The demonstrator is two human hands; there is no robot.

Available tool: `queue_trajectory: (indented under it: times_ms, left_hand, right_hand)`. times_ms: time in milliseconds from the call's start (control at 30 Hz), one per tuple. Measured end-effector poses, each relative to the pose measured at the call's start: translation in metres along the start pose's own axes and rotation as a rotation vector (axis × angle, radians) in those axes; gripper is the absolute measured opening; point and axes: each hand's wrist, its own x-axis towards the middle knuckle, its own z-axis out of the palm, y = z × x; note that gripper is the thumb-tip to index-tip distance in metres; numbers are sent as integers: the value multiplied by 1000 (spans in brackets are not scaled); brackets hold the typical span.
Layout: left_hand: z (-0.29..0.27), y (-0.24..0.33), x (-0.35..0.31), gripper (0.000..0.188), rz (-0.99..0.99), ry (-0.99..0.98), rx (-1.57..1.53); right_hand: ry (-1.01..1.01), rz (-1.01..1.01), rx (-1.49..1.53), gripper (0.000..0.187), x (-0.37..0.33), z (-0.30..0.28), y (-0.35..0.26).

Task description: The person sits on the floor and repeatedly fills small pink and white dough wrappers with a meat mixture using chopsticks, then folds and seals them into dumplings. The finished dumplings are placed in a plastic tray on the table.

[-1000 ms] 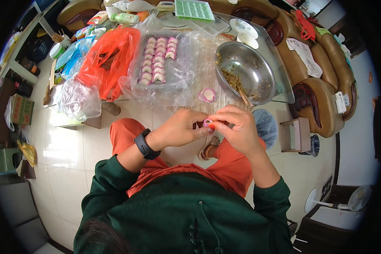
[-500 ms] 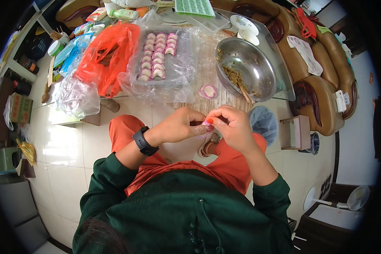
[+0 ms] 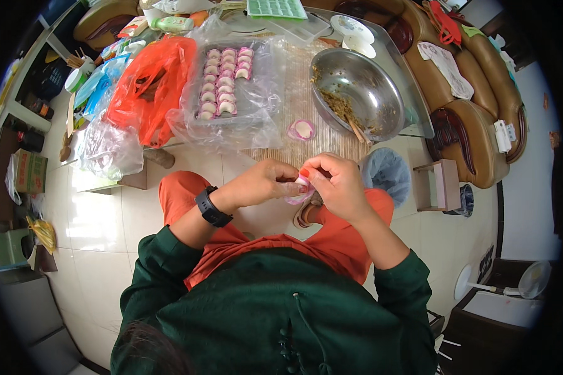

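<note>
Both my hands meet above my lap, in front of the table's near edge. Between their fingertips is a small pink-and-white dumpling (image 3: 302,182), partly hidden by the fingers. My left hand (image 3: 270,182), with a black watch on its wrist, is closed on one side of it. My right hand (image 3: 335,185) pinches its other side. A round pink-edged dumpling wrapper (image 3: 303,130) lies on the woven mat just beyond my hands. To its right stands a steel bowl (image 3: 385,94) with brown filling (image 3: 340,107) and wooden chopsticks (image 3: 359,133) in it.
A plastic-lined tray (image 3: 253,103) holds rows of pink-and-white dumplings. Left of it lie a red plastic bag (image 3: 128,103) and a clear bag (image 3: 109,147). A green compartment tray (image 3: 275,9) and white bowls (image 3: 359,45) stand at the back. A lined bin (image 3: 386,178) sits by my right knee.
My fingers have shifted slightly around the dumpling, and more of its pink edge shows below them. The view has moved a little, so the table things appear slightly further left.
</note>
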Motion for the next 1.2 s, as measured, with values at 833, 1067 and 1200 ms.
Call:
queue_trajectory:
  times_ms: [833,1067,1200]
  left_hand:
    - [18,-15,24,15,114,499,-976]
    - [22,-23,25,18,174,466,-906]
    - [22,-17,24,19,160,502,-1004]
  right_hand:
    - [167,183,503,16,-10,27,32]
    - [192,140,426,18,-5,25,33]
    - [279,164,537,20,-3,20,31]
